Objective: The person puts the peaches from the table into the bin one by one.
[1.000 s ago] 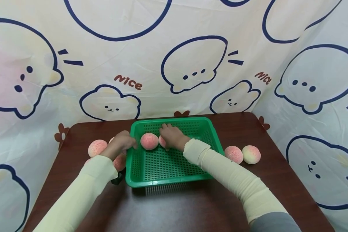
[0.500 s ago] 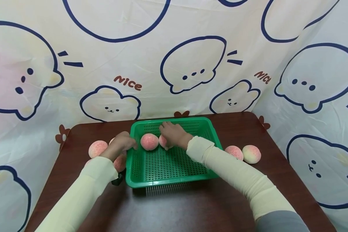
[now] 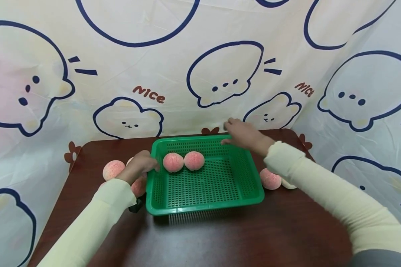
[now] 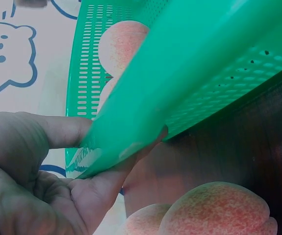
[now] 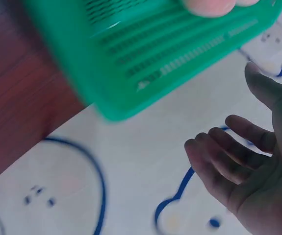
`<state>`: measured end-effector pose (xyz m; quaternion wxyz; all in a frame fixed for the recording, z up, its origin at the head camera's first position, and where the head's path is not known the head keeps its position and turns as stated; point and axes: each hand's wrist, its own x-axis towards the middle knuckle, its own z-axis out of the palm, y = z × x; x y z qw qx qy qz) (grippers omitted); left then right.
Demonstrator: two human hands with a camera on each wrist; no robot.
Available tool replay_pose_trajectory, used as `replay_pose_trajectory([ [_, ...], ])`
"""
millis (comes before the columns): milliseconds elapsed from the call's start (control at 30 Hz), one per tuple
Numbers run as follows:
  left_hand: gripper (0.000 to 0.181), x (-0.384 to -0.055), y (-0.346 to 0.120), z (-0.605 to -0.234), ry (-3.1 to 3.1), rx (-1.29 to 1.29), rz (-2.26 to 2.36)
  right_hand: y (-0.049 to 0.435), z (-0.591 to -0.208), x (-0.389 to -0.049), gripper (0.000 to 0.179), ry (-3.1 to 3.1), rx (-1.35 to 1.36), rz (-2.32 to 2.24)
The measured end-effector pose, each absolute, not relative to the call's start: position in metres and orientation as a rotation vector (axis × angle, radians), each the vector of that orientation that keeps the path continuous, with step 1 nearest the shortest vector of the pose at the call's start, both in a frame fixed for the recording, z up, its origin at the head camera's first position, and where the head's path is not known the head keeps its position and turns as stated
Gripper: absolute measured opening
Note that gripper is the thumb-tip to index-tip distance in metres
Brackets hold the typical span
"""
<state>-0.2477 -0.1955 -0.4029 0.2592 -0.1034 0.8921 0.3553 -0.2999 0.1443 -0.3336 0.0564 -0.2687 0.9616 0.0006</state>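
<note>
Left hand point(image 3: 141, 165): my thumb and fingers pinch the left wall of the green basket point(image 3: 205, 210); same hold as half a second ago.
Right hand point(image 3: 246, 136): just came off a peach; fingers loosely spread, holding nothing, by the basket's far right corner, apart from it.
Basket peaches: left one point(image 3: 173, 162) and right one point(image 3: 194, 160), side by side in the far left part; the right one now shows whole.
Right-side peaches: pink one point(image 3: 270, 179) just right of the basket, pale one point(image 3: 289, 184) partly behind my sleeve point(image 3: 324, 196).
Left-side peaches: one point(image 3: 113, 170) plain, others half hidden by my arm; can't count them.
Upshot: I read the right peach as placed, right hand free, both outside groups still on the table point(image 3: 220, 241).
</note>
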Motion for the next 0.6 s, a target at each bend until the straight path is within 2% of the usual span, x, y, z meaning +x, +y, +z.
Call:
replay_pose_trajectory([
  [133,0.035,-0.249,-0.196,-0.404,2.419,-0.288,0.947,0.187,-0.333,-0.299,0.047,2.924,-0.704,-0.052],
  [367,0.040,-0.245,-0.198,-0.403,2.400,-0.271,0.958,0.243,-0.352,-0.275,0.045,2.806,-0.567,-0.224],
  [467,0.041,-0.246,-0.197,-0.404,2.387,-0.265,0.990,0.257,-0.362,-0.267,0.053,2.703,-0.486,-0.164],
  [600,0.039,-0.248,-0.198,-0.405,2.382,-0.248,1.014,0.269,-0.377,-0.259,0.087,2.576,-0.423,-0.132],
])
